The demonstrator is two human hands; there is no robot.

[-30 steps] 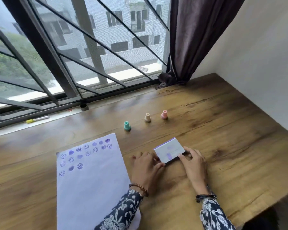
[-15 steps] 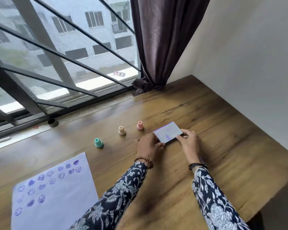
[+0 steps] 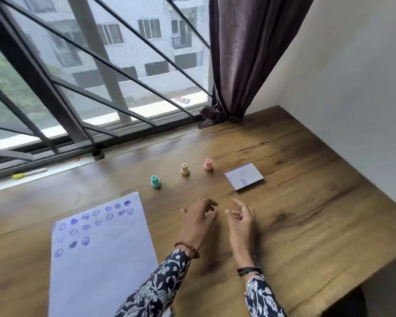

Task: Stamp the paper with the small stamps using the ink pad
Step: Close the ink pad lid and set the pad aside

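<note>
Paper point(image 3: 101, 255) flat on wooden desk point(image 3: 306, 225), near-left; purple smiley and blot prints across top rows, lower part blank. Ink pad point(image 3: 244, 176) flat on desk right of paper, lid closed, purple smudges on top. Three small stamps upright in row left of pad: teal stamp point(image 3: 155, 181), beige stamp point(image 3: 185, 169), pink stamp point(image 3: 208, 164); none touched. Left hand point(image 3: 199, 221) and right hand point(image 3: 241, 221) side by side near paper's right edge, well short of pad, fingers loosely spread, holding nothing. Yellow marker point(image 3: 29, 173) on window sill.
</note>
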